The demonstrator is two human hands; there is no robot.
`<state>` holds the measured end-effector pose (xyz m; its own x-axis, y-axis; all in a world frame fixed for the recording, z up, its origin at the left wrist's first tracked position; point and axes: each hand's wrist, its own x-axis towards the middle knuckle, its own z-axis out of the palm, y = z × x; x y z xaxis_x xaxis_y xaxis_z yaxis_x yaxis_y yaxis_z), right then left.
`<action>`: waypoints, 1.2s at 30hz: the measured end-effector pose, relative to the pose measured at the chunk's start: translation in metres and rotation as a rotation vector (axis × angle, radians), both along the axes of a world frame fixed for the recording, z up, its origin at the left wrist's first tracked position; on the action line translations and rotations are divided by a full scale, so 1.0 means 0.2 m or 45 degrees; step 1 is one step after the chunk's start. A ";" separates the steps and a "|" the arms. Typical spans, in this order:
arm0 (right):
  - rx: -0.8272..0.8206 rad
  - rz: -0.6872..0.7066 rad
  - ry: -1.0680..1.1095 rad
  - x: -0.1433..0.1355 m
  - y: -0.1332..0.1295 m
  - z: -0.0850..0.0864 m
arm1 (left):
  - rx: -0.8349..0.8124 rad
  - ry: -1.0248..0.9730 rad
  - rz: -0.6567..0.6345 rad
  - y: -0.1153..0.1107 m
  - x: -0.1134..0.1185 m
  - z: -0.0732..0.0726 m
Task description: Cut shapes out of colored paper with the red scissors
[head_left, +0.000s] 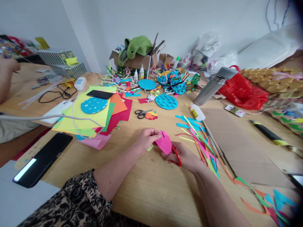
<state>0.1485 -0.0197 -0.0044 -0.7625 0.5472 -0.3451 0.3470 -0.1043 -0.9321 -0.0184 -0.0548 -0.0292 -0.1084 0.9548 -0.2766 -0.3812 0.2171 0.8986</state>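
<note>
Between my two hands, above the middle of the table, is a piece of bright pink paper (165,143) with a curved edge. My left hand (149,138) pinches its upper left side between thumb and fingers. Red-handled scissors (177,156) sit in my right hand (183,156), fingers wrapped round the handles. Most of the blades are hidden behind the pink paper; a dark tip shows near its top. A scrap of light green paper (150,147) lies just below my left hand. Farther off, black scissors (142,113) rest beside orange and red paper cutouts (151,115).
Coloured paper sheets (94,121) are stacked at left, a phone (99,94) on top. Paper strips (201,135) and cardboard (239,145) lie at right, near a steel bottle (210,88). Another phone (44,159) is at the left edge. A co-worker's arm (21,143) reaches in there.
</note>
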 end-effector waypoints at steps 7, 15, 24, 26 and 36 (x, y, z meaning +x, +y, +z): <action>-0.002 -0.004 0.012 0.00 -0.01 0.01 | 0.005 0.008 -0.014 0.00 0.00 0.00; 0.029 -0.006 -0.010 0.00 -0.01 0.01 | 0.001 0.015 -0.018 0.00 0.00 0.00; 0.049 -0.032 -0.013 0.00 -0.01 -0.01 | -0.004 0.000 0.005 0.00 0.00 0.01; 0.057 -0.037 -0.015 0.00 -0.01 -0.01 | 0.003 -0.005 0.006 0.00 0.00 0.01; 0.036 -0.039 -0.025 0.00 0.00 -0.01 | -0.001 -0.019 -0.011 0.00 0.00 0.00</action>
<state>0.1478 -0.0204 -0.0070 -0.7383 0.5800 -0.3441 0.3624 -0.0892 -0.9278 -0.0186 -0.0548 -0.0284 -0.0962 0.9555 -0.2787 -0.3929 0.2208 0.8927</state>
